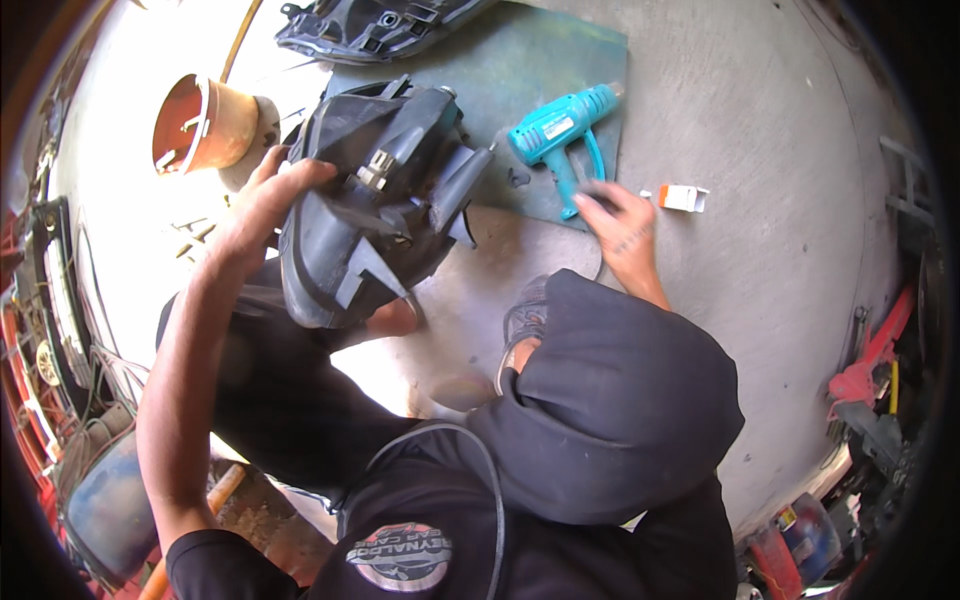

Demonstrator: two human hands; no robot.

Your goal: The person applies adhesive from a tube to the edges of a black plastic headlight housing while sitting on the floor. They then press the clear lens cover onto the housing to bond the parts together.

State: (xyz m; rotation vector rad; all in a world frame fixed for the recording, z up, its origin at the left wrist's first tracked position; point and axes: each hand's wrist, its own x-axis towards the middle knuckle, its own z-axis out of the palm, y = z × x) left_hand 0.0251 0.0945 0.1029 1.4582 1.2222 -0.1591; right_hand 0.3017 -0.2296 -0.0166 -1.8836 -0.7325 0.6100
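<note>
My left hand (pixel 280 195) is closed on the edge of a black car headlight housing (pixel 345 235), held tilted above my left leg. Its back faces up, with a metallic bulb socket (pixel 376 170) in it. My right hand (pixel 626 235) is off to the right, fingers curled together and somewhat blurred; whatever is between the fingertips is too small to make out. Just beyond those fingers lies a teal heat gun (pixel 560 130), its handle end close to them. I cannot tell whether they touch it.
Under the heat gun is a dark green board (pixel 600 60) on the concrete floor. Another headlight housing (pixel 385 28) lies at its far edge. A small orange-and-white box (pixel 684 198) sits right of my hand. An orange-brown bucket (pixel 222 125) stands at left. Assorted parts line both sides.
</note>
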